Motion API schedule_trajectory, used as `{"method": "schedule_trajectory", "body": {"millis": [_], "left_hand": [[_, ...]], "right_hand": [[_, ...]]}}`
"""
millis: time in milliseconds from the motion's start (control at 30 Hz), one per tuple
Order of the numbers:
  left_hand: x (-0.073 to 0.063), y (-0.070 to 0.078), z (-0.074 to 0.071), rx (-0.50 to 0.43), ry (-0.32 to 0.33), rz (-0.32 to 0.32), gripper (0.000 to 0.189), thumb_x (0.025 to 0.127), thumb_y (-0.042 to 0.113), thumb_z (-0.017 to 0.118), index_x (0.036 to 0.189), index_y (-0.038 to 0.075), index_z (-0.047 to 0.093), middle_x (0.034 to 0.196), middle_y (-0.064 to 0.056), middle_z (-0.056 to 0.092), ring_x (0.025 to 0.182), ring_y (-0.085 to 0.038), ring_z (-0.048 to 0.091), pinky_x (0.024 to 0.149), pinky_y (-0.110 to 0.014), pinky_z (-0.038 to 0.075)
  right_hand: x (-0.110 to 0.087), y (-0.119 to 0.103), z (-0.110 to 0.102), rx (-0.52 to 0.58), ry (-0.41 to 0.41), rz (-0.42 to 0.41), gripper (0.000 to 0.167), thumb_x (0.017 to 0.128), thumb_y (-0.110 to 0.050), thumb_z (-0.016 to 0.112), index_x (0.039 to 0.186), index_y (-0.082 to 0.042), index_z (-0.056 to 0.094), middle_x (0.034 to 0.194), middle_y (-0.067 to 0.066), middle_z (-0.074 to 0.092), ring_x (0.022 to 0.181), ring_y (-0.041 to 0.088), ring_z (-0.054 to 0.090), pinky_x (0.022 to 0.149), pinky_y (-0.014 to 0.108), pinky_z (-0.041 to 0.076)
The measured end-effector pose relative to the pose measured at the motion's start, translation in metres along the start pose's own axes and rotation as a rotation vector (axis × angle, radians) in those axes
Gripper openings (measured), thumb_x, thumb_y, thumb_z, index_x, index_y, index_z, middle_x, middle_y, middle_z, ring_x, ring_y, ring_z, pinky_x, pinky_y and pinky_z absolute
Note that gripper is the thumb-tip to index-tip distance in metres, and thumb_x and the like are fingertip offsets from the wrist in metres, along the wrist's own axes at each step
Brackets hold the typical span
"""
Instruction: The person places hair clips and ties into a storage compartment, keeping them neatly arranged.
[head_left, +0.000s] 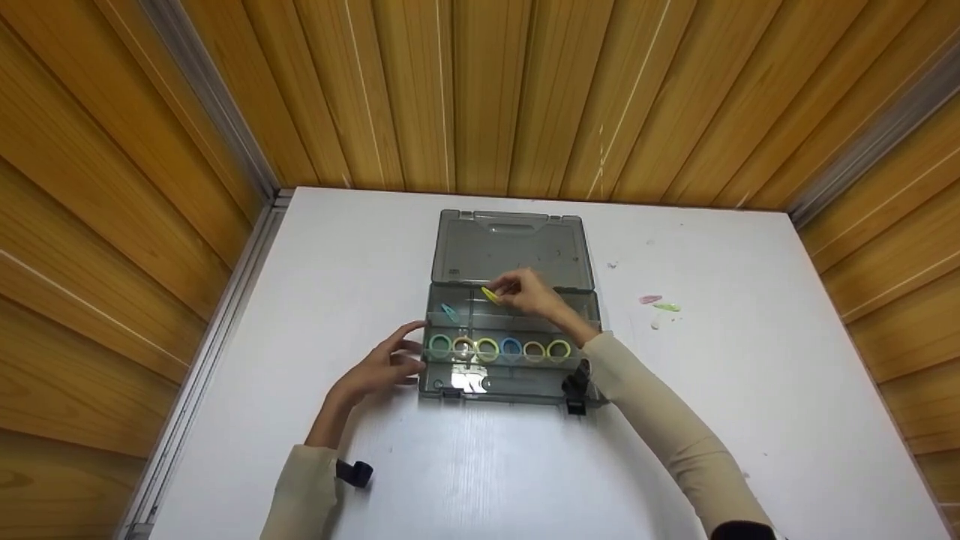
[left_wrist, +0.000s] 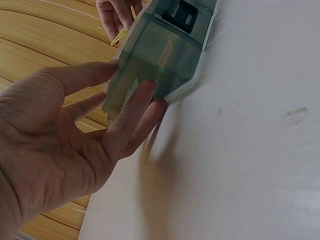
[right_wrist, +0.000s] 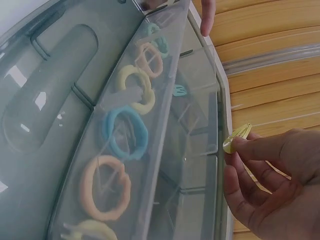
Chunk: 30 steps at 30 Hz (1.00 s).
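Note:
My right hand pinches a yellow snap hair clip between thumb and fingertips, over the back row of a grey translucent storage box. A blue hair clip lies in the back left compartment of that box. Along the middle row sit several hair ties, among them a blue one and a peach one. With fingers spread, my left hand touches the box's left side wall.
The box's lid lies folded back toward the wooden wall. To the right on the white table are a pink hair clip and a green hair clip, with small scraps around them.

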<state>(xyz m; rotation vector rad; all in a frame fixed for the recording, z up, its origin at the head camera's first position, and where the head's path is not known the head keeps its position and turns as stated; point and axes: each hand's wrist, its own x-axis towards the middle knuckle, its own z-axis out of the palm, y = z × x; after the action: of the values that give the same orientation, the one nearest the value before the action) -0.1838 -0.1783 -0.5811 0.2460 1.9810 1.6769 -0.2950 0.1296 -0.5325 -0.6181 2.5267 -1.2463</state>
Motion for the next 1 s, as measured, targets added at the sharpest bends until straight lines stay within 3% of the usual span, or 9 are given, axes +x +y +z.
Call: {"method": "schedule_trajectory", "body": {"millis": [200, 500, 733, 1000], "left_hand": [[0.000, -0.001, 0.000, -0.007, 0.000, 0.011, 0.077, 0.098, 0.008, 0.066, 0.162, 0.021, 0.025, 0.142, -0.031, 0.046, 0.121, -0.039, 0.064, 0.098, -0.050, 0.060], [0.000, -0.003, -0.002, -0.015, -0.003, 0.012, 0.079, 0.098, 0.011, 0.068, 0.163, 0.020, 0.025, 0.142, -0.030, 0.046, 0.120, -0.036, 0.064, 0.097, -0.052, 0.060], [0.000, -0.003, -0.003, -0.030, -0.001, 0.013, 0.079, 0.097, 0.013, 0.069, 0.162, 0.020, 0.025, 0.142, -0.031, 0.045, 0.119, -0.033, 0.064, 0.098, -0.052, 0.060], [0.000, -0.004, -0.002, -0.036, -0.004, 0.016, 0.078, 0.097, 0.010, 0.068, 0.162, 0.020, 0.026, 0.141, -0.031, 0.046, 0.121, -0.038, 0.063, 0.099, -0.050, 0.060]], "right_hand": [[0.004, -0.005, 0.013, 0.010, -0.008, 0.083, 0.025, 0.088, 0.007, 0.070, 0.113, 0.006, 0.073, 0.105, 0.024, 0.074, 0.090, 0.028, 0.071, 0.069, 0.018, 0.056], [0.010, -0.006, 0.031, 0.003, -0.033, 0.083, 0.020, 0.091, 0.004, 0.070, 0.110, 0.007, 0.074, 0.104, 0.023, 0.076, 0.092, 0.032, 0.072, 0.078, 0.033, 0.062], [0.014, -0.004, 0.038, 0.028, -0.010, 0.175, 0.020, 0.090, 0.009, 0.065, 0.107, 0.008, 0.075, 0.102, 0.023, 0.076, 0.083, 0.019, 0.068, 0.067, 0.019, 0.053], [0.017, 0.000, 0.041, 0.018, -0.007, 0.277, 0.022, 0.088, 0.007, 0.065, 0.106, 0.005, 0.077, 0.106, 0.021, 0.077, 0.078, 0.012, 0.063, 0.067, 0.017, 0.052]]}}
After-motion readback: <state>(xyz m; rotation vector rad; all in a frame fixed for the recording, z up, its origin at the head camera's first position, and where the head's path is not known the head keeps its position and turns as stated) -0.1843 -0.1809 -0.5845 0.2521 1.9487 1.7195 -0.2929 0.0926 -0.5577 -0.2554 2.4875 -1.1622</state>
